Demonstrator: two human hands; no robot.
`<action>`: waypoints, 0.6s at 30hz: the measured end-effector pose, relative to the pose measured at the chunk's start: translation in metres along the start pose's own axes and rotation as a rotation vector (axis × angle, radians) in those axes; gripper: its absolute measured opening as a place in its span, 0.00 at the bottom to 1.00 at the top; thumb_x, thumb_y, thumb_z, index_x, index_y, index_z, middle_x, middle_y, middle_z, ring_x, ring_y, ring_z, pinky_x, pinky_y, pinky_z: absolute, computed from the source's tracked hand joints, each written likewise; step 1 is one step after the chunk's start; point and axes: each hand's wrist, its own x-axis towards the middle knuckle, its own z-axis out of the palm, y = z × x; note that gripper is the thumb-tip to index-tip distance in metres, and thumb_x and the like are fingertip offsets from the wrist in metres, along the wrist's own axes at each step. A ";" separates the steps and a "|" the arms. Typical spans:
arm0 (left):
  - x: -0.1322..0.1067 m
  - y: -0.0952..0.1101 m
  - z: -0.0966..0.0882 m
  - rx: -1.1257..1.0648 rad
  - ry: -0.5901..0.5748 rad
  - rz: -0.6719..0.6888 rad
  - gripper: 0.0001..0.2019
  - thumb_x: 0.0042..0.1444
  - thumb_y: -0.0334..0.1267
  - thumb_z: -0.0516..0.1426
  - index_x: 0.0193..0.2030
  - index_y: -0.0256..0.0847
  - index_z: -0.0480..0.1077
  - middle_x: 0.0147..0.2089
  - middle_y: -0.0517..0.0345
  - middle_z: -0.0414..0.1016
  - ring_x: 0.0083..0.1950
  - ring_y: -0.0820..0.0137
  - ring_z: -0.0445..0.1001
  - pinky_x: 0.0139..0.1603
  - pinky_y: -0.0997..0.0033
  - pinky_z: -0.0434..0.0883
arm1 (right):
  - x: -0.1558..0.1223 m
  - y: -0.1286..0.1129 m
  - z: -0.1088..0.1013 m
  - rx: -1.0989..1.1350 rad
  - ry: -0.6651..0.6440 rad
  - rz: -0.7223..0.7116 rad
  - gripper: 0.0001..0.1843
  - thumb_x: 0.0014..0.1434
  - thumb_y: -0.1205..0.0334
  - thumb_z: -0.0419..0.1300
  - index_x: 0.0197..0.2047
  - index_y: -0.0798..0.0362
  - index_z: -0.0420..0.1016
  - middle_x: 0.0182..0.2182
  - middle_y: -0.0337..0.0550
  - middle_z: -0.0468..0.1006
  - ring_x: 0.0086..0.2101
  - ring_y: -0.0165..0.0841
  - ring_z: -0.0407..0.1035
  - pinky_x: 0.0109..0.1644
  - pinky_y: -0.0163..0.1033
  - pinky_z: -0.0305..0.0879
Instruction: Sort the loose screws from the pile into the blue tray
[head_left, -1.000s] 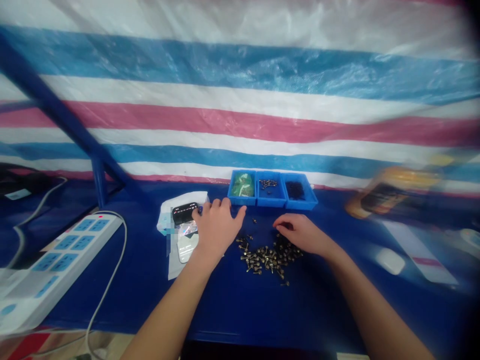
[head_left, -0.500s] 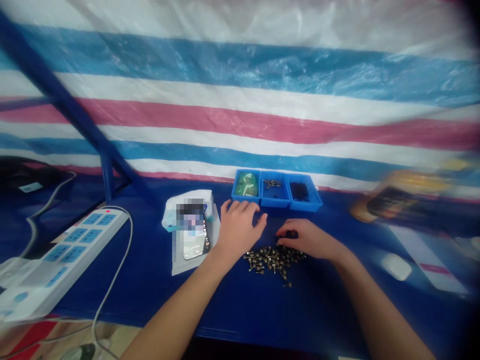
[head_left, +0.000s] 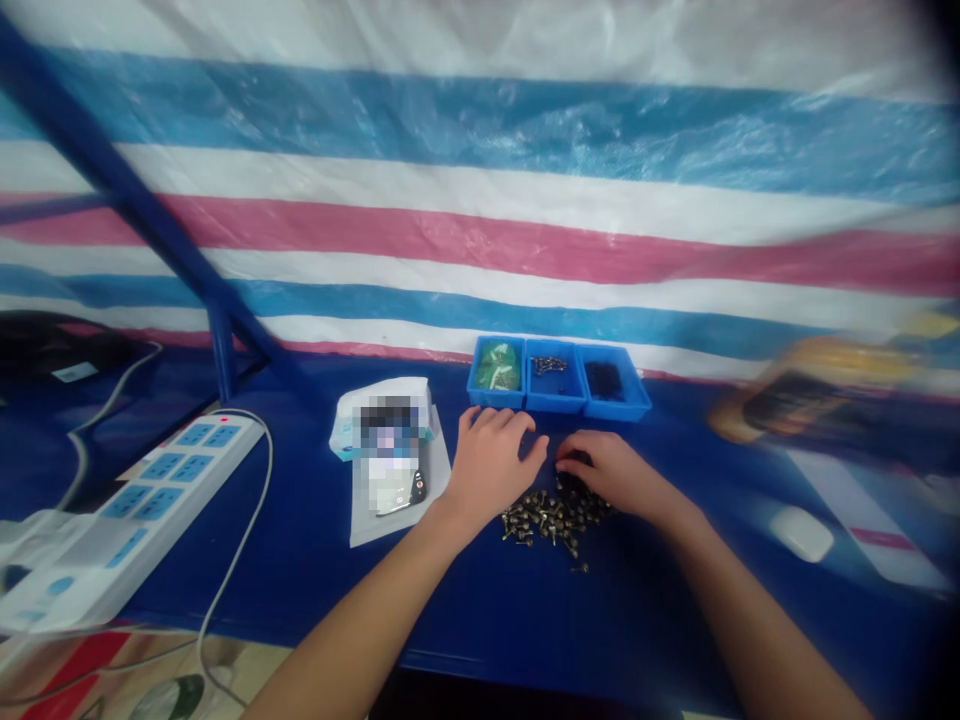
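Note:
A heap of small dark and brass screws (head_left: 551, 520) lies on the blue table (head_left: 465, 600). My left hand (head_left: 491, 465) lies palm down, fingers together and stretched out, at the heap's left edge. My right hand (head_left: 611, 470) rests on the heap's right side, its fingers curled into a pinch at the screws; what it holds is too small to make out. Behind both hands stand three blue bins in a row: one with green parts (head_left: 497, 370), one with a few screws (head_left: 553, 372), one with black parts (head_left: 611, 382).
A phone (head_left: 394, 480) lies on white paper left of my left hand, with a white packet (head_left: 379, 405) behind it. A white power strip (head_left: 127, 510) with its cable sits far left. A white mouse (head_left: 801, 532) and a blurred yellow-black tool (head_left: 817, 400) are on the right. A striped tarp hangs behind.
My left hand left the phone and slid right to the screw heap. My right hand stayed pinching at the heap. The camera view shifted a little left.

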 end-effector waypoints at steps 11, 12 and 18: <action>0.000 0.002 0.000 -0.022 -0.053 0.029 0.08 0.63 0.42 0.54 0.39 0.43 0.72 0.38 0.57 0.78 0.43 0.63 0.73 0.60 0.53 0.58 | -0.005 -0.004 -0.006 -0.041 -0.068 -0.027 0.08 0.62 0.55 0.62 0.40 0.48 0.81 0.37 0.42 0.80 0.38 0.36 0.73 0.43 0.39 0.65; 0.000 0.002 -0.001 -0.024 -0.050 0.024 0.08 0.63 0.42 0.54 0.39 0.43 0.72 0.38 0.57 0.78 0.43 0.63 0.73 0.60 0.53 0.58 | -0.005 -0.004 -0.007 -0.046 -0.085 -0.033 0.08 0.61 0.55 0.62 0.41 0.47 0.81 0.38 0.41 0.79 0.39 0.36 0.73 0.44 0.39 0.65; 0.000 0.000 -0.001 -0.029 -0.061 0.031 0.08 0.63 0.42 0.54 0.39 0.43 0.72 0.38 0.57 0.78 0.44 0.63 0.73 0.60 0.53 0.59 | -0.003 0.000 0.000 -0.063 -0.062 -0.023 0.08 0.64 0.64 0.58 0.42 0.48 0.80 0.39 0.42 0.79 0.41 0.35 0.72 0.47 0.40 0.64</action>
